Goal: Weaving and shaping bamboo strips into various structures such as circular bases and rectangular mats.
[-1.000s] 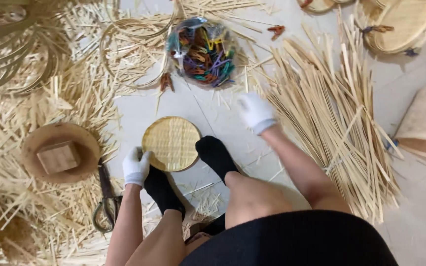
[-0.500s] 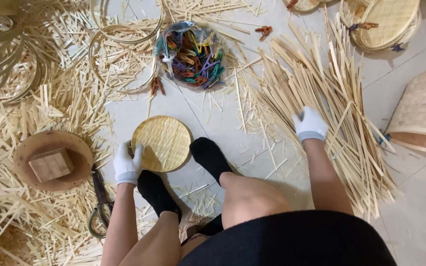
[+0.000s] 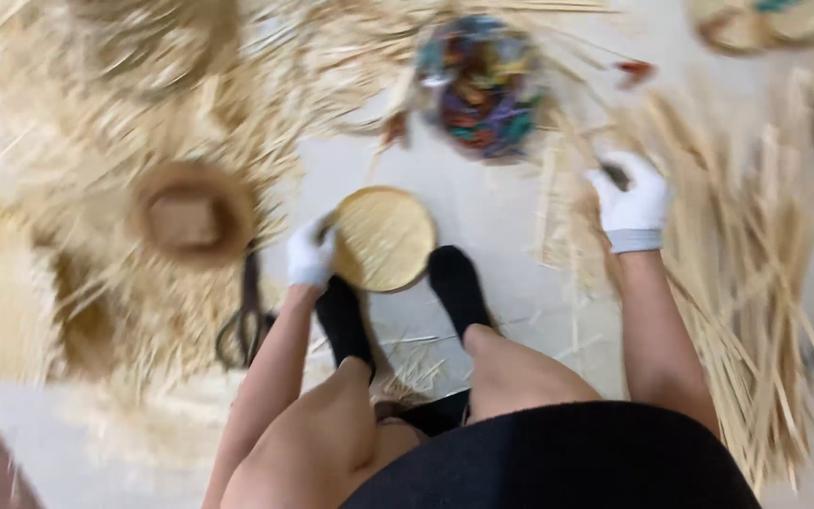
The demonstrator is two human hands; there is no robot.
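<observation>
A round, flat woven disc (image 3: 383, 238) lies on the pale floor between my two black-socked feet (image 3: 456, 283). My left hand (image 3: 311, 253), in a white glove, grips the disc's left edge. My right hand (image 3: 633, 203), also in a white glove, is stretched out to the right and rests on a heap of long pale bamboo strips (image 3: 756, 311). Its fingers curl over the strips, but the blur hides whether any strip is pinched. The whole view is smeared by motion.
A clear bag of colourful pieces (image 3: 482, 85) lies beyond the disc. A brown round dish holding a block (image 3: 190, 212) sits left, amid loose straw (image 3: 96, 113). Dark scissors (image 3: 247, 316) lie beside my left arm. Woven baskets (image 3: 784, 19) stand at the top right.
My right hand has moved out right onto the strip heap. My left hand keeps its hold on the disc. The view has swung left and blurred.
</observation>
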